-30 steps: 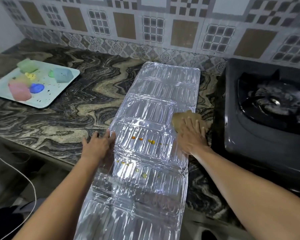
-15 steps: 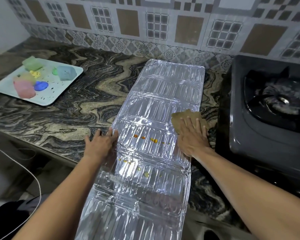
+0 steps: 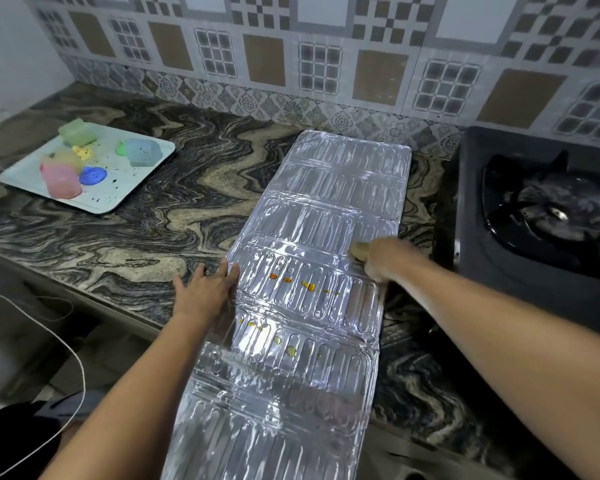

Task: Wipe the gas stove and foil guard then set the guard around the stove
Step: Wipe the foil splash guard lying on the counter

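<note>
- A pale tray (image 3: pixel 125 188) of coloured plastic pieces sits well to the left of the foil guard, on the marbled surface (image 3: pixel 187 202).
- The left hand (image 3: pixel 205 292) rests flat on the guard's left edge, its fingers (image 3: pixel 231 270) straight and spread, pinning the sheet and gripping nothing. It is in the same place as a second ago.
- The foil guard (image 3: pixel 326 188) lies unfolded and flat on the surface, running from the tiled wall to past the front edge, where it overhangs.
- Orange and yellow drops (image 3: pixel 307 285) dot the guard's two middle panels. They look the same as before, so I judge the guard's wiping barely begun.
- The right hand (image 3: pixel 392 261) is at the guard's right edge with a brown cloth (image 3: pixel 357 249) showing just past it. The hand is motion-blurred, so I cannot tell whether its fingers press flat or clutch the cloth. A moment earlier the cloth lay spread beneath a flat hand; now only a small bunch shows.
- The gas stove (image 3: pixel 475 258) stands just right of the guard. Whether it has been wiped I cannot tell.
- Left to do, in my judgement: clear the drops, then stand the guard around the stove.
</note>
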Action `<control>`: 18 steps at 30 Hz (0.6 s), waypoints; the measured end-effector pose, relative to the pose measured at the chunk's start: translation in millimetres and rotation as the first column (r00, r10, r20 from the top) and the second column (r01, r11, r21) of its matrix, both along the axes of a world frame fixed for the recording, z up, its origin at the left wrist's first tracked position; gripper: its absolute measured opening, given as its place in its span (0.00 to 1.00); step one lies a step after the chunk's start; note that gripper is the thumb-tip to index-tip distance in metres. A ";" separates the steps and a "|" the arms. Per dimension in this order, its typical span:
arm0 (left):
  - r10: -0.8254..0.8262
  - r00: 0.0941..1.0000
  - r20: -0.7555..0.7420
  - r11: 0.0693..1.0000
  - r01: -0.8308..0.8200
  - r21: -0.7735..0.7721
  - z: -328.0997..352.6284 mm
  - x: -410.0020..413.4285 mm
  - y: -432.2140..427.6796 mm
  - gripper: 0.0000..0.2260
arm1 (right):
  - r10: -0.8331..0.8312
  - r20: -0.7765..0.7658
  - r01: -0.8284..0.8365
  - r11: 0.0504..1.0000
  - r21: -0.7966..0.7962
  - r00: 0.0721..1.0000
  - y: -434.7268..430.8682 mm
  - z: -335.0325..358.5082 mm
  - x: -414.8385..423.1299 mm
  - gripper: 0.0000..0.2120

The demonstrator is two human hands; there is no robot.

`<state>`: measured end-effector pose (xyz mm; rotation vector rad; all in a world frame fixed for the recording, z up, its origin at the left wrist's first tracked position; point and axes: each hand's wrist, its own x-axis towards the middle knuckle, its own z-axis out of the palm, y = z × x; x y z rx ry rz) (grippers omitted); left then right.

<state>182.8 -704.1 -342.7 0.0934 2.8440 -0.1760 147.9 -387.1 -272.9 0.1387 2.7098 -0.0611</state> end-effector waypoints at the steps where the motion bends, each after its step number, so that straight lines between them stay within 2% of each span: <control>1: 0.003 1.000 -0.002 1.000 -0.003 0.002 -0.3 -0.2 0.2 0.32 | -0.061 0.043 0.065 0.991 -0.114 0.997 0.3 14.9 -8.8 0.19; 2: 0.002 1.000 -0.002 1.000 -0.002 -0.001 -0.2 -0.4 0.6 0.33 | -0.154 0.052 0.162 0.954 -0.253 0.987 2.1 28.4 -17.0 0.16; 3: -0.003 1.000 -0.002 1.000 0.003 -0.005 0.2 -0.7 0.8 0.33 | -0.265 0.068 0.269 0.876 -0.400 0.962 3.5 40.4 -22.9 0.14; 5: -0.007 1.000 0.002 1.000 0.007 -0.014 0.4 -0.8 1.4 0.33 | -0.445 0.150 0.420 0.608 -0.673 0.883 2.3 63.8 -27.9 0.13; 6: -0.006 1.000 0.006 1.000 0.006 -0.015 0.8 -0.7 1.5 0.34 | -0.478 0.213 0.449 0.461 -0.765 0.852 -0.8 73.8 -27.6 0.14; 7: -0.004 1.000 0.009 1.000 0.004 -0.013 1.1 -1.0 1.7 0.34 | -0.486 0.264 0.460 0.344 -0.819 0.833 -4.4 80.1 -25.6 0.16; 8: 0.000 1.000 0.008 1.000 0.000 -0.010 1.0 -0.8 1.6 0.34 | -0.482 0.290 0.459 0.282 -0.842 0.827 -10.0 84.9 -23.7 0.16; 15: -0.005 1.000 0.003 1.000 0.005 0.008 2.1 -1.1 0.9 0.33 | -0.264 0.369 0.428 0.219 -0.877 0.891 -67.7 59.9 2.6 0.07; 18: -0.002 1.000 -0.001 1.000 0.002 0.020 3.8 1.2 0.4 0.34 | -0.252 0.367 0.423 0.222 -0.879 0.895 -99.6 35.9 3.2 0.08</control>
